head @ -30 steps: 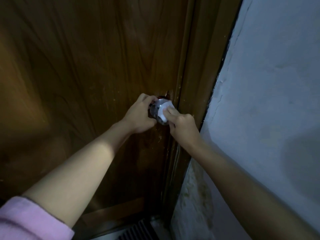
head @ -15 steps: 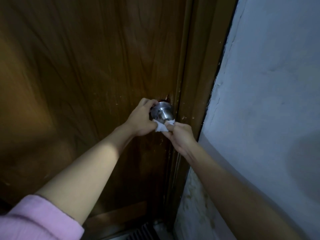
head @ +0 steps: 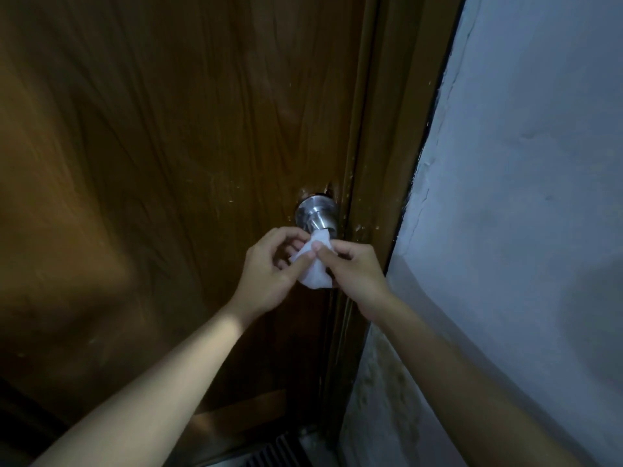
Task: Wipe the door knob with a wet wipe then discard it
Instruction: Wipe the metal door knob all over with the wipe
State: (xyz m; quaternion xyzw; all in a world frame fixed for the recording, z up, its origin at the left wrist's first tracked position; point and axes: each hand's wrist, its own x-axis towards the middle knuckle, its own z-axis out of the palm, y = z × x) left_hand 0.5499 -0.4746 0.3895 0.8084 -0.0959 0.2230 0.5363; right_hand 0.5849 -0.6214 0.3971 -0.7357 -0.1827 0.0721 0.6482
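Note:
A round steel door knob [head: 315, 214] sticks out of the brown wooden door [head: 168, 163] near its right edge. Just below the knob, both hands hold a crumpled white wet wipe [head: 313, 271]. My left hand [head: 273, 271] pinches the wipe's left side with thumb and fingers. My right hand [head: 354, 274] pinches its upper right part between thumb and forefinger. The wipe's top edge lies close under the knob; whether it touches the metal cannot be told. The knob's lower front is partly hidden by the wipe and fingers.
The wooden door frame [head: 387, 163] runs down right of the knob. A pale rough plaster wall [head: 522, 197] fills the right side. A dark floor grate [head: 276, 449] lies at the foot of the door.
Both hands came down off the knob, bringing the wipe with them. The left hand let go of the knob and now pinches the wipe. The knob is uncovered.

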